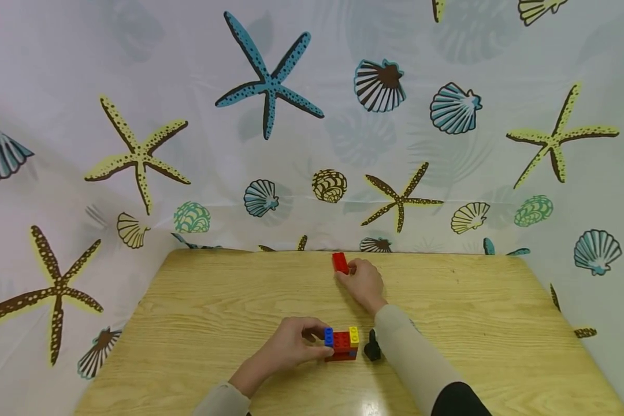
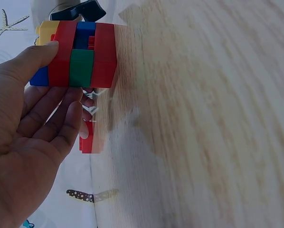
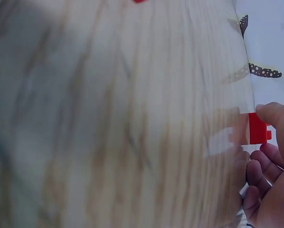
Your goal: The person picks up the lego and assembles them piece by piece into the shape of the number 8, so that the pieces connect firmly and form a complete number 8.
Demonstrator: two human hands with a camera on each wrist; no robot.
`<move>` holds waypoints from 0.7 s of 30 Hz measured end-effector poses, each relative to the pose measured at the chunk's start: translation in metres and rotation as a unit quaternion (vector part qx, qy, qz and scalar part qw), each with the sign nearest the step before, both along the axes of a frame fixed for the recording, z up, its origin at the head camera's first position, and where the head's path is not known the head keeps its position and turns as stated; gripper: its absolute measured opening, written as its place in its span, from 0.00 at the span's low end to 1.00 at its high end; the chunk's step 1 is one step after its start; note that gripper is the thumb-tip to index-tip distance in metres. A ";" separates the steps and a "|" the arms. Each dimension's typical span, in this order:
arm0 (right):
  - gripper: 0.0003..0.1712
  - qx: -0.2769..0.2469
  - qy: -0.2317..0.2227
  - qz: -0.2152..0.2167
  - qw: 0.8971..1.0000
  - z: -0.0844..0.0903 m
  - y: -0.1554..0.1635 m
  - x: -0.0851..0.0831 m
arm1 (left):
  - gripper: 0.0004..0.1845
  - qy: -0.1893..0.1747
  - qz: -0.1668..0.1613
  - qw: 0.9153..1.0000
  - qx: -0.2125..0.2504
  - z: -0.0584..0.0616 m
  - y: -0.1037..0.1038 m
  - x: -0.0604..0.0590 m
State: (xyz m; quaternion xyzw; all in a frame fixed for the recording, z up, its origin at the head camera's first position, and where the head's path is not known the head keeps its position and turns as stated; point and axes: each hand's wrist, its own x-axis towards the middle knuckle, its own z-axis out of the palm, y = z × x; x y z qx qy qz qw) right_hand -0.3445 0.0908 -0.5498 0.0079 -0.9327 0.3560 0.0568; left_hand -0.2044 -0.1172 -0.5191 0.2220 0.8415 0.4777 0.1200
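My left hand [image 1: 293, 344] grips the left side of a small build of toy bricks [image 1: 341, 341] near the front of the table. In the left wrist view the build [image 2: 104, 57] shows red, blue and green layers, with yellow and blue bricks on its studded top; the thumb presses one side, while the fingertips are partly hidden behind. Farther off, by the table's back edge, my right hand [image 1: 365, 282] pinches a red brick [image 1: 340, 262] between thumb and fingers. The right wrist view has this red brick [image 3: 258, 128] close to the wood, its studs facing up.
A small black piece [image 1: 372, 348] stands just right of the build, beside the right sleeve [image 1: 416, 358]. The wooden table [image 1: 229, 289] ends at a hanging cloth [image 1: 312, 144] printed with starfish and shells, which encloses the back and both sides.
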 end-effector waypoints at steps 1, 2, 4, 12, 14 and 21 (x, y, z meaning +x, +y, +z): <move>0.27 0.000 0.001 -0.002 1.000 0.000 0.000 0.000 | 0.20 0.000 0.001 1.000 0.000 0.000 0.000 0.000; 0.26 0.001 0.003 -0.004 1.000 0.000 0.000 -0.001 | 0.19 -0.001 0.002 1.000 0.000 0.000 0.000 0.000; 0.25 -0.001 0.005 -0.005 1.000 -0.001 -0.001 -0.001 | 0.19 -0.001 0.003 1.000 0.000 0.000 0.000 0.000; 0.25 -0.009 0.005 0.003 1.000 -0.003 0.002 -0.002 | 0.19 0.001 0.004 1.000 -0.006 0.001 0.000 0.001; 0.24 -0.013 0.006 0.007 1.000 -0.002 0.003 0.000 | 0.20 -0.002 0.003 1.000 -0.006 0.001 0.000 0.001; 0.24 -0.035 0.002 0.016 0.999 0.004 0.006 0.008 | 0.20 -0.003 0.000 1.000 -0.007 0.001 0.001 0.002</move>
